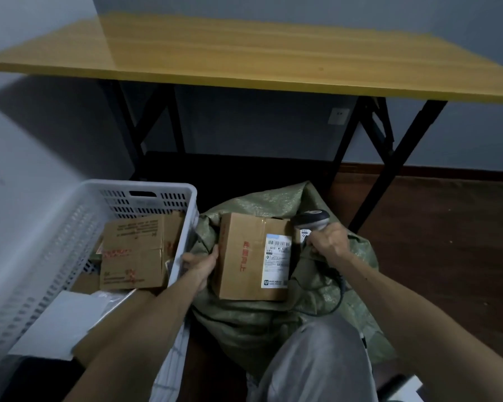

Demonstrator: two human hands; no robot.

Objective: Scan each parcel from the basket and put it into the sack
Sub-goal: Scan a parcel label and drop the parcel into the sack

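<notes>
A brown cardboard parcel [244,256] with a white shipping label lies over the mouth of the green woven sack [273,320] on the floor. My left hand [199,264] grips the parcel's left edge. My right hand [327,243] holds a grey barcode scanner [312,223] together with a fold of the sack, just right of the label. The white plastic basket [145,195] stands to the left, with a larger cardboard box [137,253], other boxes and a pale flat parcel [61,323] inside.
A yellow folding table [244,56] on black legs stands beyond the sack, against the wall. Dark wooden floor lies to the right. My knee in grey trousers [320,361] is below the sack. The scanner's cable [339,297] trails across the sack.
</notes>
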